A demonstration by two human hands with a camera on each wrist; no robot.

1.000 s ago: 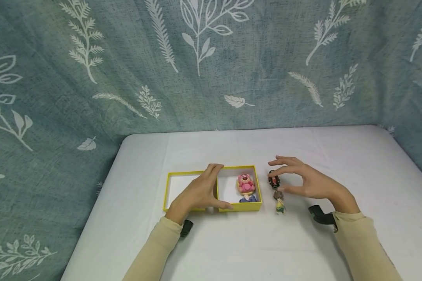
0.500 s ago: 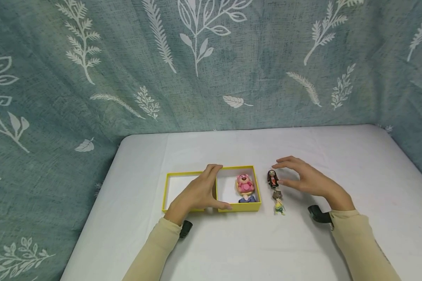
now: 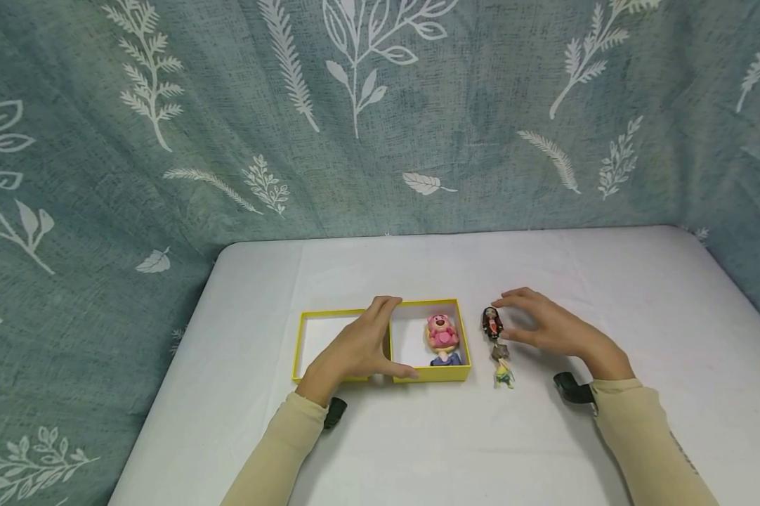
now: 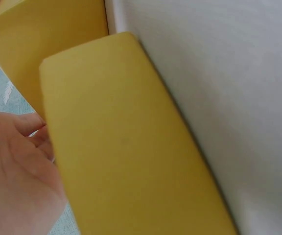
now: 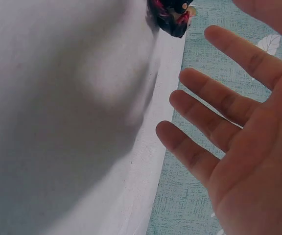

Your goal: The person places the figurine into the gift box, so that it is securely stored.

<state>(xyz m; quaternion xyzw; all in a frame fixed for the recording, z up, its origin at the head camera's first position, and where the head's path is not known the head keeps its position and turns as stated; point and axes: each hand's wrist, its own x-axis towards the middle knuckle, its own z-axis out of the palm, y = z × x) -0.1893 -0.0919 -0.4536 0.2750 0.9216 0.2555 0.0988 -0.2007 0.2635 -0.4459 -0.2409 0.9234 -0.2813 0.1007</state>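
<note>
My left hand (image 3: pixel 353 346) spans the right yellow box (image 3: pixel 432 374), with the thumb at its near wall and fingertips at its far rim. Inside that box lie a pink bear figurine (image 3: pixel 442 333) and a small blue-clothed figurine (image 3: pixel 446 359). In the left wrist view, the yellow wall of the left box (image 4: pixel 126 142) hides part of the hand. My right hand (image 3: pixel 547 325) hovers with fingers spread beside a dark-haired figurine (image 3: pixel 492 324), holding nothing. Below that figurine lies a brown-haired one in yellow and green (image 3: pixel 503 371). In the right wrist view, the dark figurine (image 5: pixel 173 17) is apart from the straight fingers.
A shallower yellow tray or lid (image 3: pixel 299 344) with a white inside lies left of the right box. A white cloth covers the table (image 3: pixel 456 443). Behind it hangs a teal leaf-patterned curtain (image 3: pixel 481 105). Dark wrist-worn pieces (image 3: pixel 572 388) stick out under the sleeves.
My right hand has drawn back slightly from the dark-haired figurine, leaving it on the table, its front now fully visible. The left hand and the box have stayed in place.
</note>
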